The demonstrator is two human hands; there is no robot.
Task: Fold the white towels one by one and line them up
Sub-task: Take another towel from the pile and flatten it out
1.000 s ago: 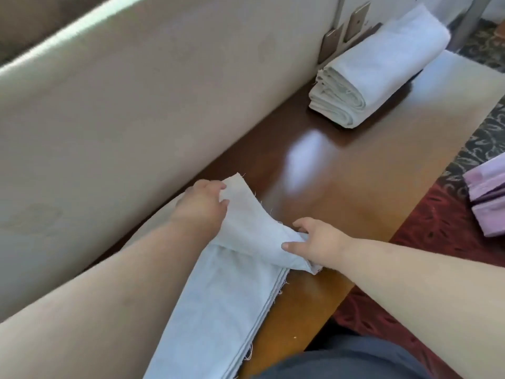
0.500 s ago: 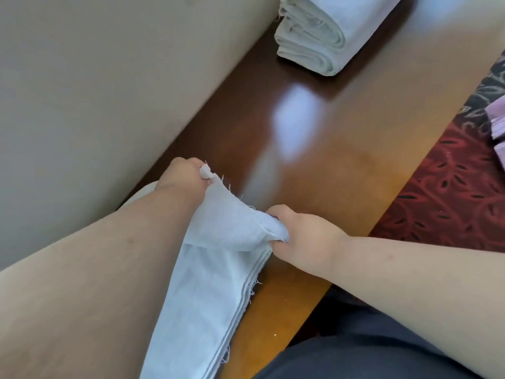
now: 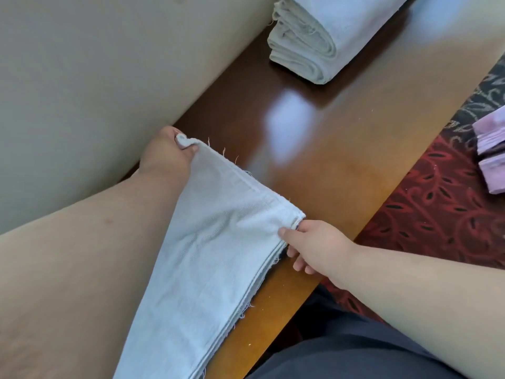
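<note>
Left hand: pinched towel corner, centre left.
Right hand: pinched other corner.
Towel axis: probably toward lower left.

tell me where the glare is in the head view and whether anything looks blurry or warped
Head view: a pale glare patch sits on the glossy wooden table between the folded towel stack and the towel being folded; the left forearm at the frame edge looks stretched by the wide-angle lens; the towel's frayed threads stay fairly sharp.

Carpeted room, polished wooden table
</note>
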